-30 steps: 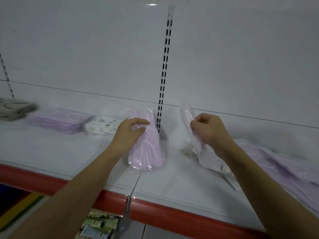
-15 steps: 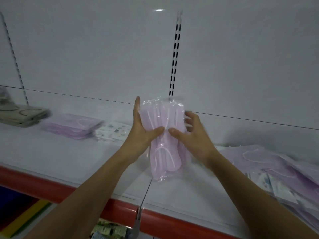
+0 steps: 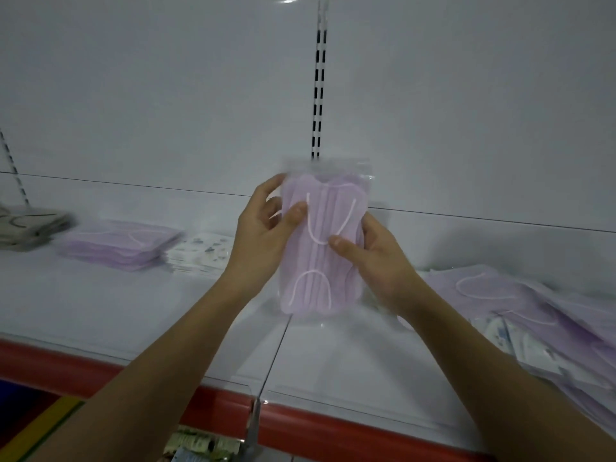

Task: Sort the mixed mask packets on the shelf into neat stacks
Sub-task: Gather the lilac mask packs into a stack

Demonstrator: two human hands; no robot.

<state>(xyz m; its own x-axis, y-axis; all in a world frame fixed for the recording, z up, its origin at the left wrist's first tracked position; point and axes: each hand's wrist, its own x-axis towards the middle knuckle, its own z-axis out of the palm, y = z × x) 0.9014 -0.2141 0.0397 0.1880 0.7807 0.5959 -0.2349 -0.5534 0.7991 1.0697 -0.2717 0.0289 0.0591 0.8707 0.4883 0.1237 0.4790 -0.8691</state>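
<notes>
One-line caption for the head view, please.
Both hands, left and right, hold purple mask packets upright above the shelf.

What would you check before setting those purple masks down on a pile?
1. Held purple packets gripped by both left hand and right hand: ok.
2. Edges squared up: cannot tell, blurred.
3. Matching purple stack present on the left: ok.
4. Patterned stack kept separate beside it: ok.
5. Right-hand pile sorted: not ok, purple and patterned packets overlap.
</notes>
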